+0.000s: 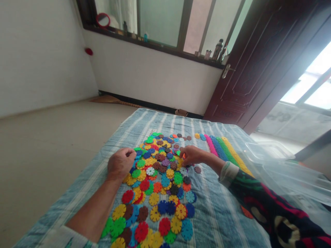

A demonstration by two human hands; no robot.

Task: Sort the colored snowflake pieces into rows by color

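A wide spread of notched plastic discs (170, 173) in many colours covers the middle of the cloth, many of them overlapping. At the left edge of the spread is my left hand (121, 163), its fingers curled closed; whatever they hold is hidden, and green and blue discs lie beside the fingertips. My right hand (192, 155) reaches down over the right side of the spread. Its thumb and fingers are apart, with orange showing in the gap between them. Brown and yellow discs lie close below its fingertips.
Pink, blue, green and yellow rows of stacked discs (227, 151) lie right of the spread. Clear plastic containers (269, 151) stand at the right edge. A striped blue cloth (90, 187) covers the surface. Beyond are a dark red door (248, 69) and a window ledge.
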